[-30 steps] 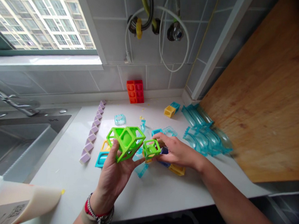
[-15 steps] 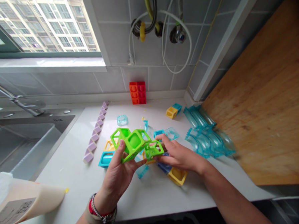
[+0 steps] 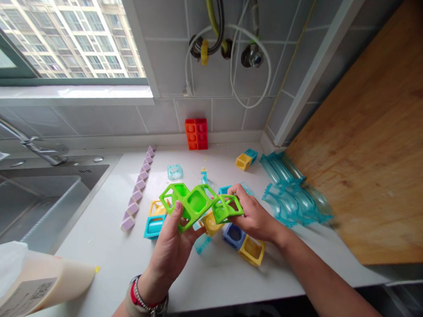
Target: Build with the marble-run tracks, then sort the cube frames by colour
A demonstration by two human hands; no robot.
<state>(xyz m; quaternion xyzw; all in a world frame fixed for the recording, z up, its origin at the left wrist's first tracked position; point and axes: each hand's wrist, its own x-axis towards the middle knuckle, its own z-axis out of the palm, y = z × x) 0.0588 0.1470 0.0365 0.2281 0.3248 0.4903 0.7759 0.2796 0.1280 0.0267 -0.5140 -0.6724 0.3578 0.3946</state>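
My left hand [image 3: 173,248] grips a pair of joined green open-frame cubes [image 3: 188,202], held up over the white counter [image 3: 96,247]. My right hand [image 3: 253,217] pinches a third green cube [image 3: 227,208] and presses it against the right side of that pair. Under my hands lie loose cubes: a yellow one [image 3: 252,249], a dark blue one [image 3: 234,235], a cyan one [image 3: 153,225] and another yellow one [image 3: 211,223].
A row of lilac pieces [image 3: 138,188] runs beside the sink [image 3: 25,201]. A red-orange block stack [image 3: 196,133] stands at the tiled wall. Clear blue curved track pieces [image 3: 289,193] lie by the wooden board [image 3: 368,138]. A paper booklet [image 3: 31,284] sits at the front left.
My right hand brought the single green cube from a small gap away up against the green pair in my left hand. The view shifted slightly.
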